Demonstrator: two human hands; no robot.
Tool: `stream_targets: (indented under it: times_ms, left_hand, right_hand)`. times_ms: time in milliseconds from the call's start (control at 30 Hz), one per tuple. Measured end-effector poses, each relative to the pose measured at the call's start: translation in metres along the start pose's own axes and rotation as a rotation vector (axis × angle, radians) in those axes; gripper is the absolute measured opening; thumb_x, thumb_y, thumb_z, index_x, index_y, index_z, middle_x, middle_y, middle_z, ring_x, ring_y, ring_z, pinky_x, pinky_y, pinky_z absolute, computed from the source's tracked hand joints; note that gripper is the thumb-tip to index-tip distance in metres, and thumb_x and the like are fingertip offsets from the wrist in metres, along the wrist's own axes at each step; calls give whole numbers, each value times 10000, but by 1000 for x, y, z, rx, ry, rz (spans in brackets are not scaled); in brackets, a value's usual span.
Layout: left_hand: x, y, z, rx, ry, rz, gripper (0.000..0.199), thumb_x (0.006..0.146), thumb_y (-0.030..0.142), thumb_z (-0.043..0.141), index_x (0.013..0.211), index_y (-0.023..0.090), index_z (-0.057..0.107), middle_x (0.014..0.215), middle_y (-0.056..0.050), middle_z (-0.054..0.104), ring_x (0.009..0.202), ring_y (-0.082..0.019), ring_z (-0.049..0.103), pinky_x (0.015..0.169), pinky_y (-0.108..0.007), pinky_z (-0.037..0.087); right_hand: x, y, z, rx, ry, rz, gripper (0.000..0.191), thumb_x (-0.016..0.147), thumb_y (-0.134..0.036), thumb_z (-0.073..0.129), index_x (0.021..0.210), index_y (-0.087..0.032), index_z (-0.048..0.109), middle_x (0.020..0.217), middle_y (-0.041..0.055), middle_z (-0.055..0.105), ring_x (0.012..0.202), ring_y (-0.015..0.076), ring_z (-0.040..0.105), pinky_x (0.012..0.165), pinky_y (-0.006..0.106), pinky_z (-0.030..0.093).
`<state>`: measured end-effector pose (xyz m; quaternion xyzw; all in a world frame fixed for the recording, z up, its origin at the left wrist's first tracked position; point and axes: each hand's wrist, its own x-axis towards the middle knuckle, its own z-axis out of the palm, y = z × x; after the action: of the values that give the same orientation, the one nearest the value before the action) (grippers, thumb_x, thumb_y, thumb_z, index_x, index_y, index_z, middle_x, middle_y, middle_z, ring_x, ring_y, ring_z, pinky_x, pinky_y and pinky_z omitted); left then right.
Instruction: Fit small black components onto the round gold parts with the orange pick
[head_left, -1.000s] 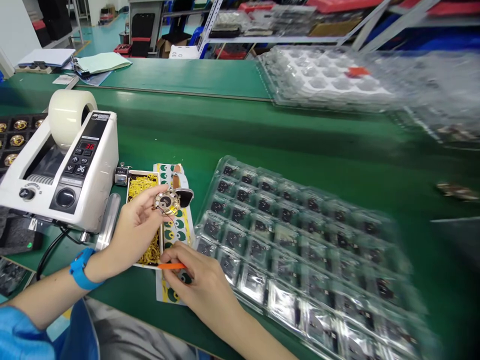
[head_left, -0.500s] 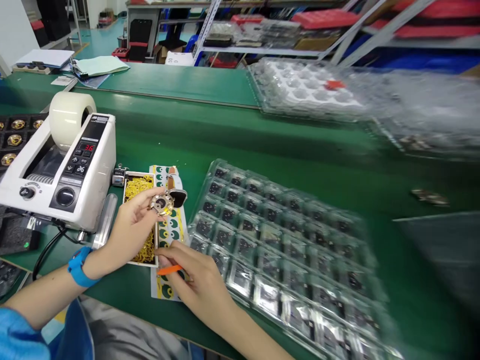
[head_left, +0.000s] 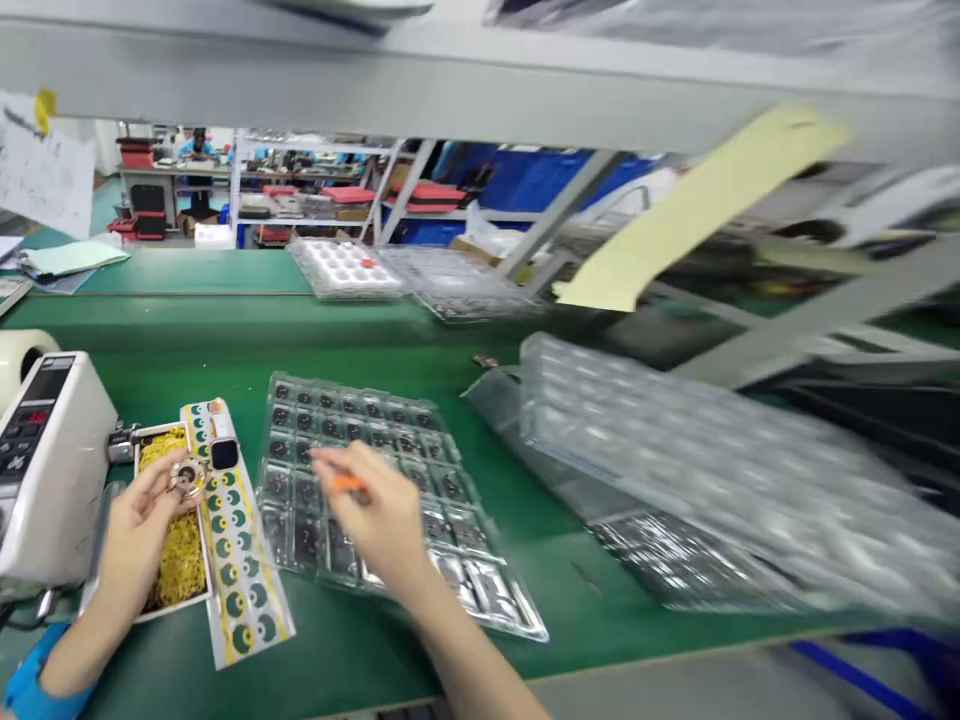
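Note:
My left hand (head_left: 139,520) pinches a round gold-rimmed watch part (head_left: 187,479), its face turned up, above a narrow white-edged box (head_left: 208,560) of small yellow loops (head_left: 180,565). To the right, my right hand (head_left: 386,510) is closed round a slim orange tool (head_left: 346,482), its kind blurred, over a clear plastic tray (head_left: 517,615) with small dark parts in its pockets. Whether hand or tool touches the tray I cannot tell. Beside the box lies a sheet of green and yellow stickers (head_left: 241,570), with a small square dark-faced item (head_left: 223,454) at its upper part.
A white tape dispenser (head_left: 64,470) stands at the left, beside a small metal block (head_left: 121,443). Stacked clear trays (head_left: 712,480) tilt at the right over a dark grey sheet (head_left: 517,440). A shelf beam (head_left: 450,100) crosses overhead, with yellow paper (head_left: 697,215) hanging from it.
The view has swung right and up. My right hand has moved with the orange tool from beside the box to above the tray. My left hand still holds the watch part.

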<state>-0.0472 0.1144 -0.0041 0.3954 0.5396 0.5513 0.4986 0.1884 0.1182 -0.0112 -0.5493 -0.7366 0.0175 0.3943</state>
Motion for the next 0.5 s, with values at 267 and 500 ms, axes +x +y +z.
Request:
stream_targets:
  times_ms: [267,500]
  left_hand:
    - [4,1,-3,-118,5,-103,455,662,304,773,1093,186,687,932,-13,740,916,-228,699,856,-308,600]
    - [12,-7,-17,-172,29,-149,472,628,277,820,1083,252,698,1074,16,722,933,-234,705,945,-323,537]
  right_hand:
    - [38,124,-56,-332,-405,331,250,924,-299,525,835,-159,712,709,35,673,658,171,628,622,271,474]
    - [43,144,-54,-523,-727,316,235,946,-325,572,1101,-152,608,1090,66,627,940,189,626,827,389,536]
